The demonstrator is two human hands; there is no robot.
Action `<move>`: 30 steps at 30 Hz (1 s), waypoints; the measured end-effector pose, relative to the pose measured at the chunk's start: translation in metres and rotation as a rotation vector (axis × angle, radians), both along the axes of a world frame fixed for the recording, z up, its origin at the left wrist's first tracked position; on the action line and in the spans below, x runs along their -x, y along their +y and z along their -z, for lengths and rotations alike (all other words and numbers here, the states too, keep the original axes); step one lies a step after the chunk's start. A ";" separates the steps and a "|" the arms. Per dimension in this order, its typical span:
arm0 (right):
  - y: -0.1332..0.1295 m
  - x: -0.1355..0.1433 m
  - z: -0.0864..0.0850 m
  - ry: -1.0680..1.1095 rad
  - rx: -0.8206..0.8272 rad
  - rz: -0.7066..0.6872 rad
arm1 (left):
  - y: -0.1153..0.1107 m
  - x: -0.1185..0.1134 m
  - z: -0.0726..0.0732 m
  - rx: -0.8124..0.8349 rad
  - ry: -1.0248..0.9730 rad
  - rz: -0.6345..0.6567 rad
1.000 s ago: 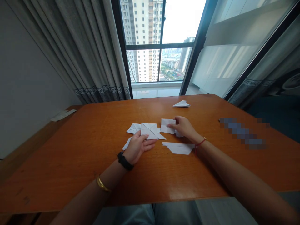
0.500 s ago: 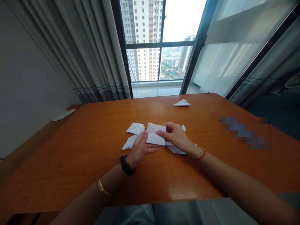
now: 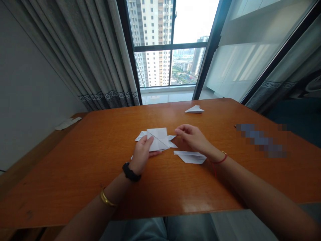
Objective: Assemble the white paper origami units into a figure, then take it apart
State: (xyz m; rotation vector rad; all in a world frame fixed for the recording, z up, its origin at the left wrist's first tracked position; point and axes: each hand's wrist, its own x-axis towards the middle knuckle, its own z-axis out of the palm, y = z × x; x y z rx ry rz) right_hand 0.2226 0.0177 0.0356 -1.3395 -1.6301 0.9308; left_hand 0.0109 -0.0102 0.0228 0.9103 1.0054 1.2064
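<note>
My left hand [image 3: 143,150] holds a folded white paper square [image 3: 158,139], thumb on top and fingers beneath. A diagonal crease edge crosses the square's face. To its right, my right hand [image 3: 189,135] is raised off the paper, its fingers curled in towards the thumb with nothing visible between them. Another piece of folded paper [image 3: 140,135] shows behind my left hand, partly hidden. Pointed paper tips [image 3: 172,144] stick out past the square's right side. Below my right hand lies a long folded paper shape [image 3: 190,157] with slanted ends.
A folded paper plane [image 3: 195,109] lies near the far edge of the wooden table [image 3: 112,187]. A blurred-out item [image 3: 260,139] rests on the right. White papers [image 3: 68,123] lie on a ledge at the left. Beyond the table are a window and curtains [image 3: 107,60].
My right hand has let go of the paper square and moved slightly up and right. My left hand has shifted left with the square, which now shows a diagonally creased face.
</note>
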 end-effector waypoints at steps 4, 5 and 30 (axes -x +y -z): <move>0.021 -0.039 -0.003 -0.467 -0.124 0.291 | 0.010 0.009 -0.008 0.006 -0.184 -0.225; 0.024 -0.047 -0.003 -0.582 -0.096 0.274 | 0.011 0.010 -0.009 0.009 -0.207 -0.255; 0.028 0.081 0.010 -0.712 -0.113 -0.047 | 0.039 0.024 -0.022 -0.054 -0.308 -0.516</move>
